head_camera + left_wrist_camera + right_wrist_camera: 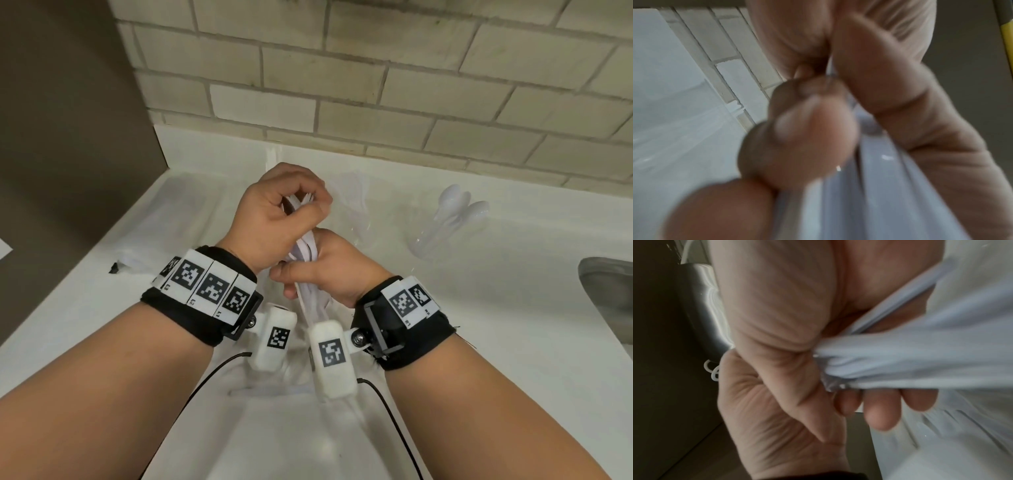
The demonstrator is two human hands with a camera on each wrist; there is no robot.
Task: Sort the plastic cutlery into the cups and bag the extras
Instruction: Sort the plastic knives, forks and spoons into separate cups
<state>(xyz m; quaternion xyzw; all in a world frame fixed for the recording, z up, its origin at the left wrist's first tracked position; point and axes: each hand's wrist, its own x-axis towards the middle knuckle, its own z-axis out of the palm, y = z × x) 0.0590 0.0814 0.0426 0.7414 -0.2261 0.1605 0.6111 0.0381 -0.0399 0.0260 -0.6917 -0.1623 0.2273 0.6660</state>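
Observation:
A white plastic bag [310, 251] is bunched into a twisted neck between both hands above the white counter [479, 325]. My left hand [301, 202] pinches the bag's upper end with curled fingers. Just below it, my right hand [294, 277] grips the neck in a fist. The bag's body [301, 387] hangs under the wrists, and its contents are hidden. In the left wrist view the white bag [879, 194] runs between blurred fingers. In the right wrist view the gathered bag [900, 356] passes through my right hand's fingers [881, 410]. A clear cup [428, 241] holding white spoons [455, 202] stands at the right.
A second clear cup [356, 205] stands faintly behind the hands. A steel sink [609, 294] cuts into the counter at the right edge. A tiled wall [411, 85] runs along the back, a brown panel [68, 137] closes the left side, and a small dark scrap [116, 267] lies at the left.

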